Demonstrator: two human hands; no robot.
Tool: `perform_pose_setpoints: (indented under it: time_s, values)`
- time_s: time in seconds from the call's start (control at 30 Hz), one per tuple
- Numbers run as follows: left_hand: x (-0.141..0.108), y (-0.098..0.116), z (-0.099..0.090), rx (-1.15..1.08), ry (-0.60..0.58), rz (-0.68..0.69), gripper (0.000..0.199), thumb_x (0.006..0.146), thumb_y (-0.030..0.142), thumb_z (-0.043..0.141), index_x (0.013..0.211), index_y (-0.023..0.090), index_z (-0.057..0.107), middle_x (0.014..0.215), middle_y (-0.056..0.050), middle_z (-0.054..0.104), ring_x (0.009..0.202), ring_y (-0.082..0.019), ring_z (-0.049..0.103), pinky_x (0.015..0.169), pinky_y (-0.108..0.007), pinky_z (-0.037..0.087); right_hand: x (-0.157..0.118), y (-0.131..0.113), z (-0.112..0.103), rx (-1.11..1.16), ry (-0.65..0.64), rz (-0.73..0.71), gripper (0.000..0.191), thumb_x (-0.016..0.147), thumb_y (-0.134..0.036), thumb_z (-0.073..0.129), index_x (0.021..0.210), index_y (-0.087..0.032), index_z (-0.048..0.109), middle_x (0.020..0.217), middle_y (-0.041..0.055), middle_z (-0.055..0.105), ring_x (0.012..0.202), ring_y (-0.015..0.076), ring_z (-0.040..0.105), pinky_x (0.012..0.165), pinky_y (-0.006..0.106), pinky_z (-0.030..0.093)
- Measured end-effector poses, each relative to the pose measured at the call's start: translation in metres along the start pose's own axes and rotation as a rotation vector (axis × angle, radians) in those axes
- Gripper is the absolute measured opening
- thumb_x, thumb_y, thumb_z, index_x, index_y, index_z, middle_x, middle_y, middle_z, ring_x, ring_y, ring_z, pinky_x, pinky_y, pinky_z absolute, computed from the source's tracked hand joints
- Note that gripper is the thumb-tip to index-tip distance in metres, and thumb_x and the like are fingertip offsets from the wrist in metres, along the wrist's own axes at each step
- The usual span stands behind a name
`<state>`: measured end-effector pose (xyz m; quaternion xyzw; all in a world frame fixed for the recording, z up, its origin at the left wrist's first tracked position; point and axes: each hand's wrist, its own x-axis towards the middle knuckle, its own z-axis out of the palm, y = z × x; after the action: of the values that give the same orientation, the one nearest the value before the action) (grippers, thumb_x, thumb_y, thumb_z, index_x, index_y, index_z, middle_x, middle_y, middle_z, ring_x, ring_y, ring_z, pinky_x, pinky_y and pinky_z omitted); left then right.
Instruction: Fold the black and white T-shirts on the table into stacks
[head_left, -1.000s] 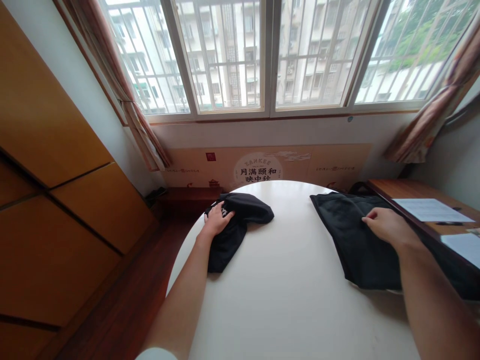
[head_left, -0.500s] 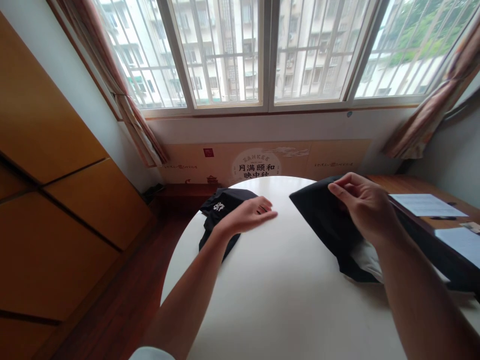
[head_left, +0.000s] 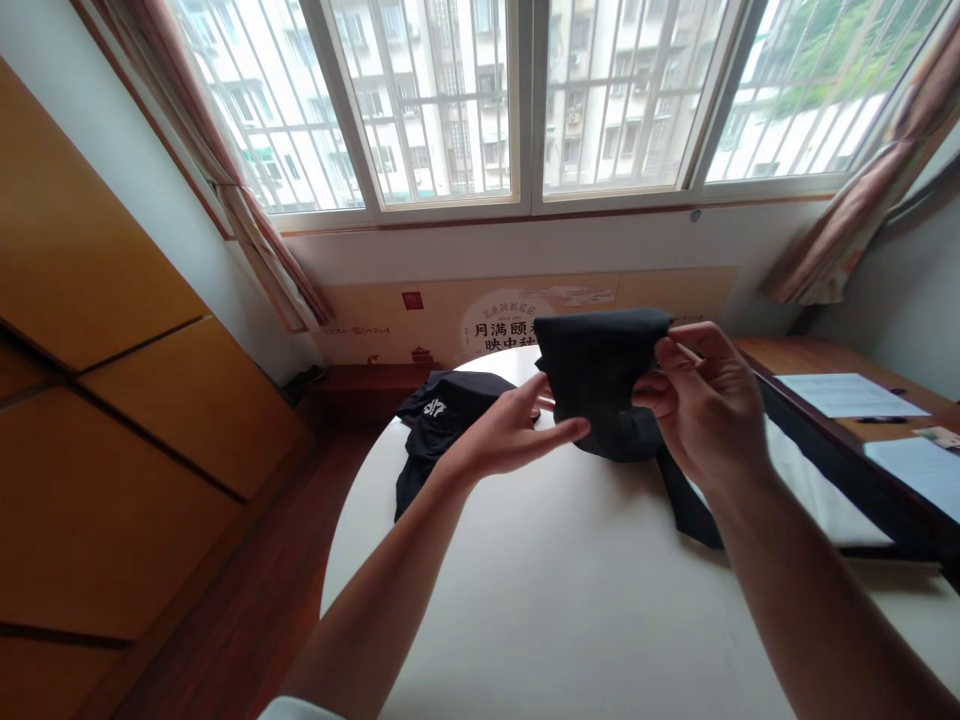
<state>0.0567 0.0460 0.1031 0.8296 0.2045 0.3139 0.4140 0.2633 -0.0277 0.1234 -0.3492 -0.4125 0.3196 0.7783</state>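
Pinching, right hand [head_left: 709, 405]: the black cloth [head_left: 600, 370] is held by its upper right corner, seemingly so that its fold hangs free.
Left hand [head_left: 506, 430]: the thumb is laid across the cloth, fingers half hidden; its loose side is apparently being steadied, though whether it is gripped cannot be judged.
Table [head_left: 540, 600]: the cloth is raised toward the far edge; pale fabric [head_left: 817, 490], probably its inside, is spread along the right edge.
Bundle [head_left: 465, 405]: set by the far left edge, perhaps as out-of-the-way storage.
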Motion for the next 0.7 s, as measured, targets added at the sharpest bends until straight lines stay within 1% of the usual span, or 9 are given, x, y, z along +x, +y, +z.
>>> perform_pose_setpoints:
  time_s: [0.1,0.17,0.23,0.3,0.37,0.43,0.5,0.57,0.7]
  values:
    - [0.002,-0.015,0.007,0.034,-0.088,-0.090,0.029,0.090,0.045,0.075,0.102,0.019,0.072,0.097,-0.006,0.077,0.096,-0.026,0.072,0.088,-0.035,0.056,0.004,0.009,0.000,0.079,0.009,0.060,0.047,0.070,-0.047,0.097,0.093,-0.028,0.061,0.074,-0.0104,0.062,0.059,0.0094,0.068,0.051,0.017,0.055]
    - [0.006,-0.023,0.008,-0.023,-0.021,-0.098,0.029,0.092,0.046,0.070,0.090,0.017,0.069,0.086,-0.005,0.073,0.086,-0.024,0.069,0.080,-0.033,0.055,0.011,0.021,-0.010,0.035,-0.001,0.138,0.049,0.068,-0.048,0.097,0.100,-0.029,0.064,0.083,-0.0080,0.068,0.067,0.0102,0.070,0.057,0.018,0.057]
    - [0.011,-0.028,0.006,-0.134,0.085,-0.094,0.033,0.093,0.049,0.067,0.090,0.016,0.066,0.083,-0.004,0.070,0.081,-0.021,0.066,0.074,-0.031,0.052,0.016,0.038,-0.026,-0.166,-0.061,0.299,0.048,0.068,-0.049,0.096,0.100,-0.025,0.069,0.088,-0.0028,0.072,0.073,0.0128,0.070,0.061,0.021,0.057]
    - [0.014,-0.029,0.001,-0.229,0.206,-0.125,0.036,0.095,0.052,0.063,0.092,0.016,0.065,0.080,-0.003,0.067,0.076,-0.018,0.062,0.069,-0.028,0.049,0.018,0.054,-0.041,-0.416,-0.214,0.537,0.043,0.069,-0.050,0.095,0.088,-0.019,0.071,0.083,0.0037,0.073,0.071,0.0162,0.070,0.059,0.023,0.055]
    - [0.015,-0.031,-0.002,-0.222,0.292,-0.193,0.035,0.096,0.051,0.060,0.091,0.016,0.063,0.081,-0.003,0.066,0.074,-0.017,0.060,0.068,-0.028,0.047,0.013,0.068,-0.052,-0.498,-0.452,0.761,0.043,0.072,-0.051,0.093,0.077,-0.016,0.069,0.074,0.0069,0.071,0.064,0.0168,0.067,0.054,0.024,0.051]
    - [0.013,-0.036,-0.005,-0.101,0.318,-0.277,0.030,0.095,0.046,0.062,0.089,0.017,0.063,0.085,-0.003,0.067,0.077,-0.018,0.060,0.070,-0.028,0.047,0.002,0.081,-0.055,-0.353,-0.646,0.890,0.045,0.073,-0.052,0.092,0.076,-0.017,0.065,0.066,0.0025,0.065,0.052,0.0122,0.058,0.046,0.023,0.042]
    - [0.010,-0.043,-0.007,0.060,0.290,-0.366,0.025,0.094,0.041,0.064,0.088,0.017,0.063,0.087,-0.004,0.068,0.081,-0.019,0.061,0.073,-0.030,0.046,-0.011,0.095,-0.051,-0.134,-0.726,0.936,0.048,0.072,-0.051,0.094,0.076,-0.019,0.059,0.056,-0.0063,0.053,0.042,0.0059,0.043,0.041,0.019,0.030]
    - [0.007,-0.051,-0.008,0.197,0.248,-0.446,0.022,0.093,0.038,0.066,0.084,0.018,0.062,0.084,-0.003,0.068,0.080,-0.021,0.062,0.072,-0.030,0.045,-0.025,0.109,-0.043,0.013,-0.723,0.954,0.052,0.072,-0.051,0.096,0.076,-0.020,0.055,0.054,-0.0091,0.047,0.043,0.0045,0.038,0.042,0.018,0.028]
    - [0.005,-0.062,-0.012,0.423,0.271,-0.522,0.021,0.093,0.035,0.068,0.081,0.019,0.062,0.082,-0.004,0.070,0.079,-0.022,0.064,0.073,-0.031,0.046,-0.042,0.131,-0.025,0.201,-0.525,0.844,0.044,0.074,-0.047,0.096,0.091,-0.021,0.066,0.076,-0.0010,0.069,0.069,0.0141,0.066,0.064,0.025,0.054]
